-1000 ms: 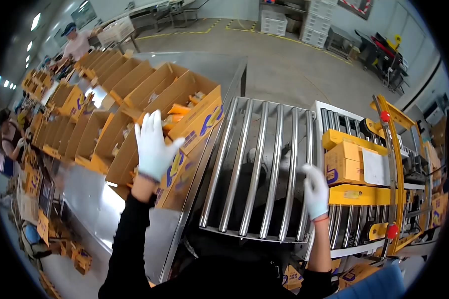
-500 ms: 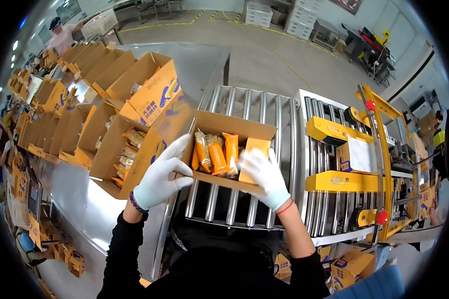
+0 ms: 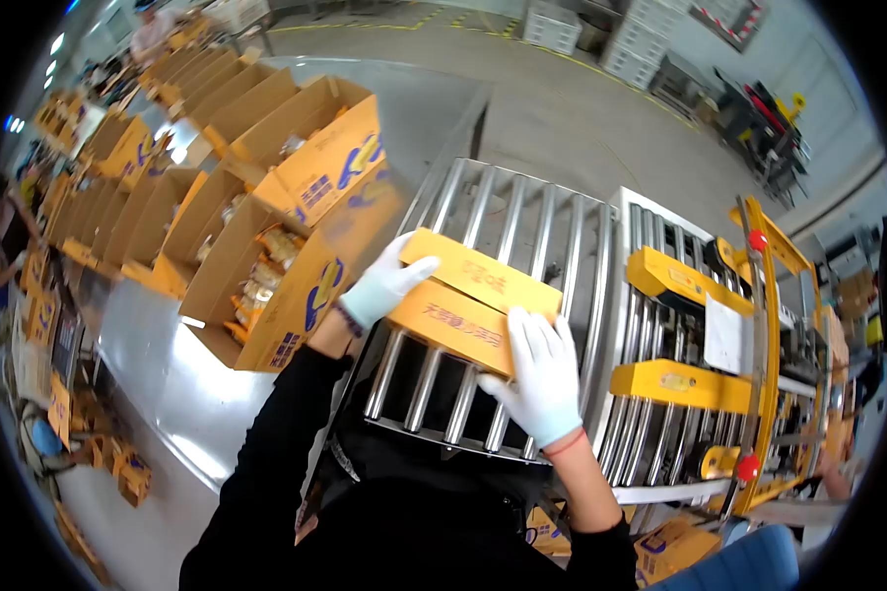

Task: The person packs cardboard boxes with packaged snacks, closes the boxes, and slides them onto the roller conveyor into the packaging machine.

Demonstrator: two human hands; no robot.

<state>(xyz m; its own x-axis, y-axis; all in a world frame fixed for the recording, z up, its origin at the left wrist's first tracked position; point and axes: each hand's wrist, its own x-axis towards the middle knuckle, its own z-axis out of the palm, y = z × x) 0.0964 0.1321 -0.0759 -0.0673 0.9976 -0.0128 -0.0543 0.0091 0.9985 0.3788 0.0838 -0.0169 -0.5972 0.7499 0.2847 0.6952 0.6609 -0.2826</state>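
Note:
A yellow-brown cardboard carton (image 3: 448,327) with printed top flaps rests on the roller conveyor (image 3: 391,369) in front of me. Its two long flaps are folded down nearly flat, with a narrow gap between them, so the contents are hidden. My white-gloved left hand (image 3: 382,284) grips the carton's left end, thumb over the top. At the right end, my gloved right hand (image 3: 544,379) holds the carton, fingers lying over the flap and thumb at the near side. Left of my left hand stands an open carton (image 3: 301,325) of orange-wrapped packets (image 3: 258,286).
More open cartons (image 3: 256,108) stand in rows on the metal table (image 3: 168,394) at left. A machine with yellow guide bars (image 3: 680,386) stands right of the rollers, a white-topped box (image 3: 727,335) inside. Another person (image 3: 153,34) is at the far left.
The carton's flaps have been folded down over the packets inside. Both hands have moved onto its ends, and the carton now sits at an angle. The camera view has shifted slightly.

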